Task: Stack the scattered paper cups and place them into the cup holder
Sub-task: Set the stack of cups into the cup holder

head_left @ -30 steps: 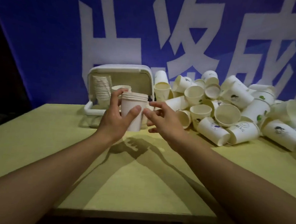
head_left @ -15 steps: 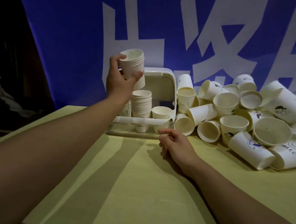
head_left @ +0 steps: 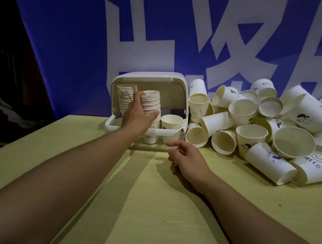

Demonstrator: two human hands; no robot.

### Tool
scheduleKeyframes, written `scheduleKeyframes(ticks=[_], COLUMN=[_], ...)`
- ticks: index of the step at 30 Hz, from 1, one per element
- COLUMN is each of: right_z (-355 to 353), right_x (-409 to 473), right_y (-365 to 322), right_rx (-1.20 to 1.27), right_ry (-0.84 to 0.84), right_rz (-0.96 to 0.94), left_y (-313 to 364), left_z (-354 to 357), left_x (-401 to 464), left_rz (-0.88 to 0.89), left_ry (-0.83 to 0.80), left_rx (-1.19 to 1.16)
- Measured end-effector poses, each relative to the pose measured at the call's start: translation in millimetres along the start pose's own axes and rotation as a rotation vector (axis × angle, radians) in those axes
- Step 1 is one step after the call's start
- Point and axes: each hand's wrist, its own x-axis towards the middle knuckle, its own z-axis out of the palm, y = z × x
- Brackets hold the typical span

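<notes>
Head view: left hand grips the stack inside the holder; right hand, loosely curled and holding nothing, rests below it. Best seat the stack straight before releasing.

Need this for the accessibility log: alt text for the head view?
The left hand grips a stack of paper cups inside the open white cup holder. The right hand rests, holding nothing, on the yellow table, beside a pile of loose cups.
</notes>
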Motion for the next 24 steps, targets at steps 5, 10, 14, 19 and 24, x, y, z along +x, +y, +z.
scheduleKeyframes(ticks=[5,10,14,19,24], right_z=[-12,-37,-54,-76,-119], right_x=[-4,-13,-14,-30,-60], right_y=[-11,-35,-44,-46,-41], right_rx=[-0.475,-0.808,-0.948,-1.244,-1.443], right_ry=[0.121,0.449,0.566,0.545,0.698], right_rz=[-0.195,-0.326,-0.290,-0.205,-0.155], left_y=[3,4,29,79,95], left_z=[0,-6,4,46,69], left_x=[-5,-16,-66,-132,-159], left_rz=[0.003,0.004,0.094,0.045,0.080], left_ry=[0.026,0.074,0.257,-0.002,-0.194], left_rx=[0.019,0.059,-0.166,-0.465,-0.577])
